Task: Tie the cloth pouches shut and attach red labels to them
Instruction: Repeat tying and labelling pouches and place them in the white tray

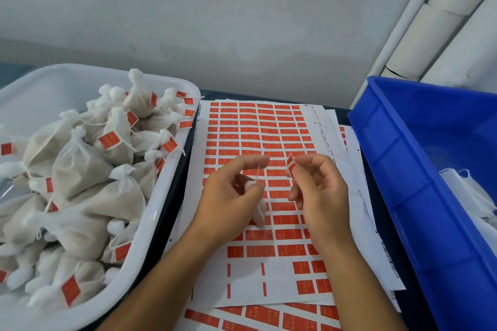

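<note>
- Nearest the camera lie spare label sheets (269, 314), overlapped by the main label sheet (258, 140) that both forearms cross.
- The left hand (228, 193) grips a small cloth pouch (258, 211) in curled fingers, pinching its string (257, 175) upright between thumb and forefinger.
- The right hand (320, 191) pinches a peeled red label (291, 165) at its fingertips, just beside the string but not yet touching it.
- Risk, as I judge it: the sticky label could fold onto itself or cling to a fingertip before it wraps the string, caused by the thin thread (it looks slack near the top) shifting as the two meet.
- A crooked fold would leave glue exposed, and the label might snag others in the white tub (172, 174) at the left, already heaped with labelled pouches.
- If the left pinch loosens, the pouch would drop onto the sheet and could lift labels there.
- The blue crate (419, 158) on the right holds what seem to be unfilled cloth pieces.
</note>
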Demonstrator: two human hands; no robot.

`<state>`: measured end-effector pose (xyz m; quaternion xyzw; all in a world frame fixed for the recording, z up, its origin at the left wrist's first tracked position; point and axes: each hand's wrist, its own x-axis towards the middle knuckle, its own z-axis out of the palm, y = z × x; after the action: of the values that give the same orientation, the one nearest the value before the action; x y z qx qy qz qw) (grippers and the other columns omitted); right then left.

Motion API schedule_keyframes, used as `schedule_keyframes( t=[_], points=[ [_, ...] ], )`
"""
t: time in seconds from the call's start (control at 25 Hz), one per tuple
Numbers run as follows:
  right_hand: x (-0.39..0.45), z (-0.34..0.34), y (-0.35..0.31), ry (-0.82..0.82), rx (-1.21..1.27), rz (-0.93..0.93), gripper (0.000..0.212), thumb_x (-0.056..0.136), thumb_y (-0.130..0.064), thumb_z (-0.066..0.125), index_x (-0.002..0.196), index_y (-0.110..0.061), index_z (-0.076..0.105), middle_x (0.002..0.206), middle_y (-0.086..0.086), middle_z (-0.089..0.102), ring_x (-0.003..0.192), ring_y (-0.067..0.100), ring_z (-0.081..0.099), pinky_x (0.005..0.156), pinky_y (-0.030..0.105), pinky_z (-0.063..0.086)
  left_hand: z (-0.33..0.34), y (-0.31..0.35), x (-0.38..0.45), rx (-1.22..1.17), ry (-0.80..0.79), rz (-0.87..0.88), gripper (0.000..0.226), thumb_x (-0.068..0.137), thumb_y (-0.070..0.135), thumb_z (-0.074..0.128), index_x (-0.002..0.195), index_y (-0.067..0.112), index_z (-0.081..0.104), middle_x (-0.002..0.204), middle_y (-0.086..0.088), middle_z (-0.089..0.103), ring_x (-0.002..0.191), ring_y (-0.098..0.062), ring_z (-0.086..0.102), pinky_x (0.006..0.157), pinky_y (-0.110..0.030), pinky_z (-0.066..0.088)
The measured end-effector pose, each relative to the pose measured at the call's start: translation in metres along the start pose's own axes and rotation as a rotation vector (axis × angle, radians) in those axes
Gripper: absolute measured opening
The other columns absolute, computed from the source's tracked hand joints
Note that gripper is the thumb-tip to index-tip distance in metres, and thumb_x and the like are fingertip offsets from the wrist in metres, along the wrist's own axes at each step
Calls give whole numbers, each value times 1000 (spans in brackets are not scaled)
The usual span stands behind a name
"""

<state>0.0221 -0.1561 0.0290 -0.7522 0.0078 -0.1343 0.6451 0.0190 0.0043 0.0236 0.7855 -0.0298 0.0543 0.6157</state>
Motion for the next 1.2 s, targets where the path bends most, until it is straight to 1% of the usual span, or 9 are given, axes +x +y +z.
schedule_keyframes(
  t=[0.08,0.2,0.36,0.6,0.76,0.84,1.0,1.08,1.2],
  points=[
    [-4,5,0,-51,-65,-78,9,95,-35,65,103,-38,66,89,-16,71,79,9,70,62,15,56,0,0,-2,-12,-17,13,46,94,16,69,128,45,62,114,34,65,96,9,66,62,-6,51],
    [-7,10,0,-94,-166,-163,16,92,-41,68,106,-41,61,94,-24,69,90,4,70,65,10,54,1,0,-4,-31,-44,16,50,94,15,69,134,42,60,115,30,65,92,5,69,60,-8,53],
    [-7,9,4,-109,-257,-201,22,91,-40,74,100,-42,54,95,-26,67,88,1,69,62,9,53,3,0,-5,-18,-62,15,44,95,15,68,130,41,63,103,28,71,87,0,72,60,-10,54],
    [-6,7,6,-85,-273,-207,25,89,-39,77,94,-35,53,90,-21,64,83,3,68,60,8,53,3,-2,-6,-8,-65,23,35,98,20,65,125,42,68,109,25,72,92,-8,72,77,-23,62],
    [-5,5,5,-99,-276,-178,28,86,-40,78,96,-33,52,81,-19,66,81,1,69,60,8,52,2,1,-7,-31,-55,34,30,102,20,60,114,47,69,103,27,72,93,-4,71,73,-15,58],
    [-4,4,5,-105,-278,-159,30,86,-42,78,98,-35,51,84,-21,69,81,0,70,62,8,53,3,2,-7,-24,-40,39,29,102,22,59,111,49,67,100,29,71,90,-2,70,69,-11,55],
    [-3,1,4,-160,-261,-128,35,89,-44,75,116,-45,52,90,-27,70,88,-5,69,65,7,53,6,0,-7,-31,-18,37,34,101,23,61,124,48,57,89,23,71,85,-3,71,64,-10,54],
    [-2,1,4,-198,-235,-116,32,90,-47,71,118,-47,55,95,-29,68,96,-5,67,67,7,53,6,-1,-6,-41,-19,38,38,101,23,62,129,46,54,85,21,71,84,-4,72,64,-10,54],
    [-1,1,4,-231,-219,-109,12,94,-43,67,105,-46,62,99,-32,65,101,-5,63,72,4,51,6,-1,-6,-43,-18,40,39,100,24,63,131,44,53,83,21,70,83,-4,72,63,-10,54]
  ],
)
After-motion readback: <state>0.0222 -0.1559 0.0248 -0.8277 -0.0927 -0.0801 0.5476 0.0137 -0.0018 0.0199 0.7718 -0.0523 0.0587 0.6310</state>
